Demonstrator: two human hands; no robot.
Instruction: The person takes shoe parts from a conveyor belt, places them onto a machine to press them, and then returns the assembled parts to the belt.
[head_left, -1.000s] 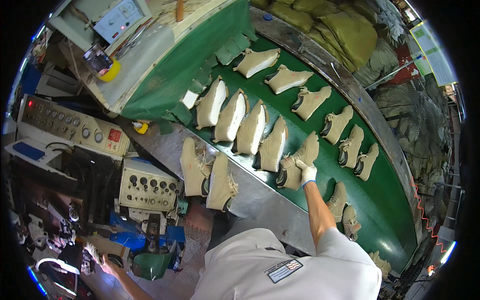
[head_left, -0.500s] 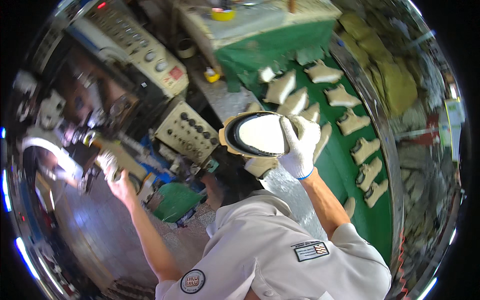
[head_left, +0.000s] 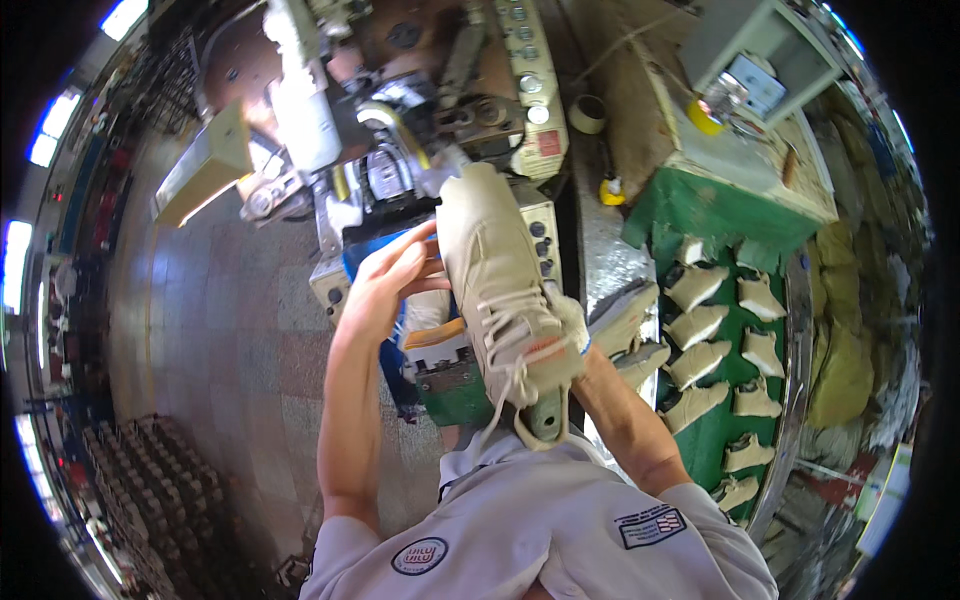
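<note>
A beige lace-up shoe (head_left: pixel 490 265) is held up in front of me, laces upward and toe pointing away. A grey-green shoe last (head_left: pixel 543 415) shows at its heel opening. My right hand (head_left: pixel 568 318), in a white glove, grips the shoe's right side near the ankle; the shoe hides most of its fingers. My left hand (head_left: pixel 392 275) is at the shoe's left side near the toe, fingers stretched out and apart. Its fingertips reach the shoe's edge, but I cannot tell whether they press on it. The toe is close to the machine (head_left: pixel 390 170).
Several beige shoe uppers (head_left: pixel 697 362) stand in rows on a green belt (head_left: pixel 735 425) at the right. Grey-soled shoes (head_left: pixel 622 318) lie beside it. A green-draped table (head_left: pixel 700 205) is at the far right. A machine lamp (head_left: pixel 210 165) juts out left, and a dark rack (head_left: pixel 150 495) stands lower left.
The view has swung left, bringing the machine to the middle. My left hand has come from the machine to the shoe. My right hand's load, earlier showing a pale face, now appears as a laced shoe.
</note>
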